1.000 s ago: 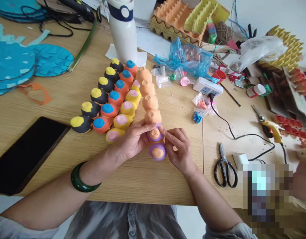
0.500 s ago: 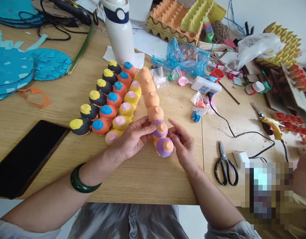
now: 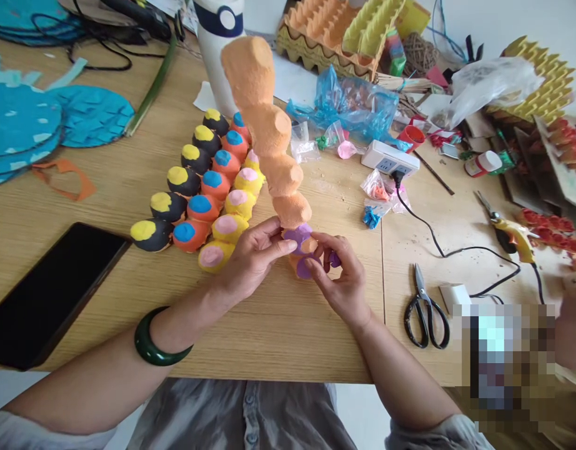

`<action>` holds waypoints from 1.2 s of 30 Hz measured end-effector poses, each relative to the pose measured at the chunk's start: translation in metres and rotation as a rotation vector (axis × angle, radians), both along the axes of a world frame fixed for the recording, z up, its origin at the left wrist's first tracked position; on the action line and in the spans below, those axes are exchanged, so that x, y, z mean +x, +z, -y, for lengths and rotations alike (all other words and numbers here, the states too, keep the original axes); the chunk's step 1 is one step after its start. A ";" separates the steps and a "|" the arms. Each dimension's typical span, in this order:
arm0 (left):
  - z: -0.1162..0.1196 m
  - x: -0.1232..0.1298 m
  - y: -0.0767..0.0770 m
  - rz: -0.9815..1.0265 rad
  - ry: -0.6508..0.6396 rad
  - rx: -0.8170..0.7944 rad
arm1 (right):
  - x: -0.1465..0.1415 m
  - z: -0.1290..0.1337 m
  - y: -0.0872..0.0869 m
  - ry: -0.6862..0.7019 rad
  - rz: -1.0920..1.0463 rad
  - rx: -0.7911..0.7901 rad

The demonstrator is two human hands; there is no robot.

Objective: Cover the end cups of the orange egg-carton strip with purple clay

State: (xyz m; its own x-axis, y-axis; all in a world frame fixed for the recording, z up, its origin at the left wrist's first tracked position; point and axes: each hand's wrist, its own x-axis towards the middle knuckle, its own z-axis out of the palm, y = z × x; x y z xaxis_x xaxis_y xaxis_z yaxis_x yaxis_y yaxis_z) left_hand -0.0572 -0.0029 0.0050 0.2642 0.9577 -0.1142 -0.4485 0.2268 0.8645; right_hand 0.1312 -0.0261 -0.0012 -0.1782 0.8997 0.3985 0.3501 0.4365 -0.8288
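Observation:
My left hand [image 3: 253, 259] is closed around the near end of an orange egg-carton strip [image 3: 269, 128], whose far end is tilted up off the table. Purple clay [image 3: 297, 236] covers the two nearest bumps around their orange tips. My right hand [image 3: 339, 272] touches those bumps with thumb and forefinger, and a purple clay lump [image 3: 335, 259] is tucked in its fingers. Left of the strip lie finished-looking rows of bumps: a black row with yellow tops [image 3: 167, 206], an orange-red row with blue tops [image 3: 204, 215] and a yellow row with pink tops [image 3: 229, 228].
A black phone [image 3: 54, 294] lies at left, black-handled scissors [image 3: 426, 309] at right. Behind stand a white bottle [image 3: 213, 62], egg trays [image 3: 316, 37] and a blue plastic bag [image 3: 348, 112]. A power strip [image 3: 390, 159] trails a cable near a yellow glue gun [image 3: 515, 240]. Another person's hand is at far right.
The strip's far end has risen and tipped up toward the camera. My right hand's fingers have moved in onto the purple-covered bumps.

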 end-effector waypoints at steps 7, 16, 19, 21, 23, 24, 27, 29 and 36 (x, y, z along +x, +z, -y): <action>0.002 0.001 -0.001 0.040 -0.031 -0.107 | -0.005 0.002 -0.002 -0.025 0.096 0.017; 0.002 0.001 0.000 -0.058 0.035 0.034 | -0.001 -0.001 -0.001 -0.025 0.101 0.082; 0.002 0.002 0.000 -0.011 0.037 0.003 | -0.001 0.000 0.000 0.003 0.130 0.071; 0.002 0.003 0.000 0.035 0.031 -0.030 | 0.000 0.000 0.001 0.023 0.119 0.067; 0.002 0.004 0.001 0.038 0.029 -0.042 | 0.001 0.001 0.002 0.031 0.073 0.052; 0.002 0.004 0.001 0.029 0.033 -0.040 | 0.001 0.001 0.002 0.028 0.043 0.035; 0.001 0.004 0.000 0.020 0.058 -0.037 | 0.001 0.002 0.001 -0.004 -0.063 -0.051; 0.000 0.004 -0.001 0.033 0.058 -0.046 | 0.001 0.001 0.000 -0.040 -0.113 -0.106; 0.003 0.003 0.004 -0.017 -0.006 -0.025 | 0.007 -0.013 -0.008 -0.238 -0.280 -0.409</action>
